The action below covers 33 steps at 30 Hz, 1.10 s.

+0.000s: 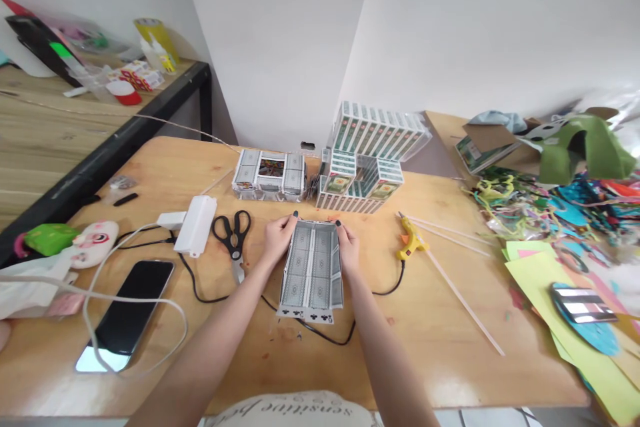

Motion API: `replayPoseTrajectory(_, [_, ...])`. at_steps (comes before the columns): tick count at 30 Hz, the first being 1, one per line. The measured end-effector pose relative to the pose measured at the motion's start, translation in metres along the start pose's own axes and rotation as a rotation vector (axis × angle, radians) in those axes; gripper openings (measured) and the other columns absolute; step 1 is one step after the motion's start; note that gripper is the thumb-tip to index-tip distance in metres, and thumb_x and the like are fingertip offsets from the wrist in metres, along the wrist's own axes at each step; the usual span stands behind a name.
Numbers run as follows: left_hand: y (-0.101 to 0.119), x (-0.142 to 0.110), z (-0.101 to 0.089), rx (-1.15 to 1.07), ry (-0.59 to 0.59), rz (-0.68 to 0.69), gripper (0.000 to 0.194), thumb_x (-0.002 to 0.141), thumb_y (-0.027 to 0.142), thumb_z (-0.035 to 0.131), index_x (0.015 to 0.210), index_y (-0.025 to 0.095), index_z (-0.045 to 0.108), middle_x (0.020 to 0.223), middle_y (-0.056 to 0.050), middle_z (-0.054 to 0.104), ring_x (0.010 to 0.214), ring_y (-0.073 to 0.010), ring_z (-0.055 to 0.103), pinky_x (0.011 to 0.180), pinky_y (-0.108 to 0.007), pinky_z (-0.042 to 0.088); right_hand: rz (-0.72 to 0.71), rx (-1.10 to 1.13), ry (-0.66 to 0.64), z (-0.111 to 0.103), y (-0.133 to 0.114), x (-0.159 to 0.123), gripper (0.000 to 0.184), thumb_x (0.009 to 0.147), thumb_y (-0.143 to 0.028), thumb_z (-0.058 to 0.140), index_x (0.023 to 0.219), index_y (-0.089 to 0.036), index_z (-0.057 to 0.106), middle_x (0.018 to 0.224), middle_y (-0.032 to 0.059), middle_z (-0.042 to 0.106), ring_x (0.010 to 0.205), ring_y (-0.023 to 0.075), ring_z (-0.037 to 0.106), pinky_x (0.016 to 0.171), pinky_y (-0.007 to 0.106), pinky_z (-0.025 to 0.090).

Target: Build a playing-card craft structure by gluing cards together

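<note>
Between my two hands is a long, shallow tray made of playing cards (311, 267), its patterned card backs facing up and club pips along its near edge. My left hand (280, 237) grips the far left corner, thumb on the rim. At the far right corner, my right hand (348, 247) pinches the side wall in the same way. Beyond them stands a box-like model built of cards (270, 175). Beside it, packs of playing cards (373, 133) are stacked in layers. A yellow glue gun (412, 240) lies right of my right hand, and black-handled scissors (233, 237) lie left of my left hand.
A phone (127, 313), a white power strip (197, 225) and looping cables occupy the left side. Glue sticks (465, 300) lie at the right. Coloured paper (540, 293) and craft scraps crowd the far right. A black-edged shelf (165, 97) stands at upper left.
</note>
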<state>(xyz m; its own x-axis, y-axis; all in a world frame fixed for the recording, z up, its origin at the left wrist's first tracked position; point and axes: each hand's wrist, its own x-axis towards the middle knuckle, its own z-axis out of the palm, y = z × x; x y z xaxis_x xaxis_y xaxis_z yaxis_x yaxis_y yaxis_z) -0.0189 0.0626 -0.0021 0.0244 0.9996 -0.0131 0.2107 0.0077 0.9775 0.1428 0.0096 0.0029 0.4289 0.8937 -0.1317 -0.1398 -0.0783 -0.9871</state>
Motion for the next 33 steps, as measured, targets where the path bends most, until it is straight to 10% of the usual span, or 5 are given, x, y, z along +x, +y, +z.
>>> replayPoseTrajectory(21, [0.006, -0.006, 0.002, -0.002, 0.033, -0.016, 0.033, 0.077, 0.043, 0.051, 0.069, 0.014, 0.065, 0.069, -0.003, 0.065, 0.07, -0.0169, 0.057, 0.062, -0.021, 0.042, -0.034, -0.01, -0.033, -0.006, -0.002, 0.007, 0.031, 0.073, -0.043, 0.056, 0.085, -0.016, 0.068, 0.09, 0.0055, 0.068, 0.089, 0.0223, 0.059, 0.082, 0.034, 0.044])
replayPoseTrajectory(28, [0.007, -0.005, -0.001, -0.026, 0.0, 0.004, 0.032, 0.077, 0.041, 0.052, 0.077, 0.013, 0.067, 0.077, -0.004, 0.067, 0.075, -0.0175, 0.059, 0.065, -0.022, 0.044, -0.42, -0.281, 0.028, -0.026, -0.077, 0.022, 0.034, 0.074, -0.029, 0.058, 0.106, -0.02, 0.058, 0.083, 0.0025, 0.064, 0.066, 0.0144, 0.056, 0.061, 0.028, 0.046])
replayPoseTrajectory(33, [0.007, -0.005, 0.0, -0.029, -0.002, 0.012, 0.031, 0.078, 0.04, 0.051, 0.078, 0.013, 0.066, 0.077, -0.003, 0.066, 0.073, -0.0164, 0.058, 0.064, -0.022, 0.043, -0.714, -0.288, 0.389, -0.053, -0.154, 0.08, 0.028, 0.077, -0.025, 0.05, 0.105, -0.021, 0.053, 0.087, 0.0021, 0.055, 0.074, 0.0121, 0.054, 0.065, 0.026, 0.046])
